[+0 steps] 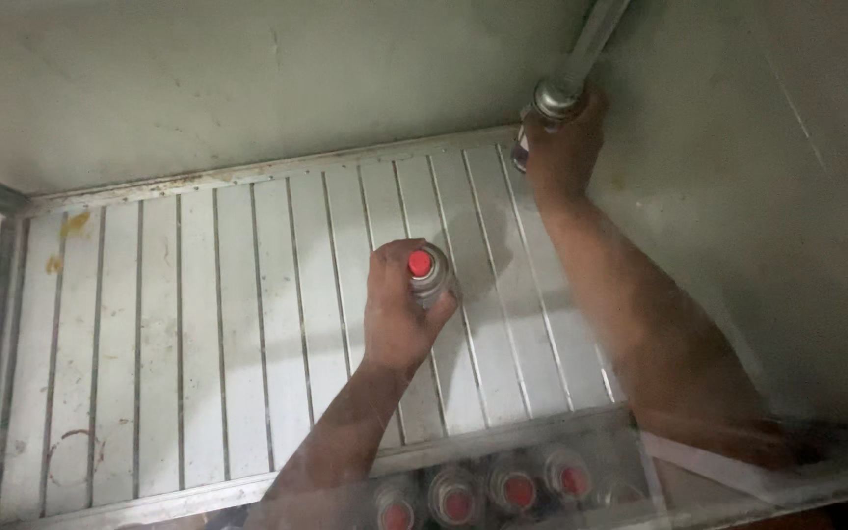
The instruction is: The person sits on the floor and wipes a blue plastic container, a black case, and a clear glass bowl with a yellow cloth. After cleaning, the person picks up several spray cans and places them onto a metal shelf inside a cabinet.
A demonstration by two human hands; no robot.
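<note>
2 bare forearms, left hand [399, 304] and right hand [563, 147] ungloved, no sleeves, no rings visible

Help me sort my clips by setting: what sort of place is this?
Probably a storeroom or workshop shelf unit. A slatted metal shelf sits against grey walls, each hand holds a red-capped spray can, and more cans stand in a row below.

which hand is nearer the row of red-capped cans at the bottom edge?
Left. The left hand, gripping a red-capped can over the slatted shelf, is just above the row of cans. The right hand is up in the far corner, holding another can.
</note>
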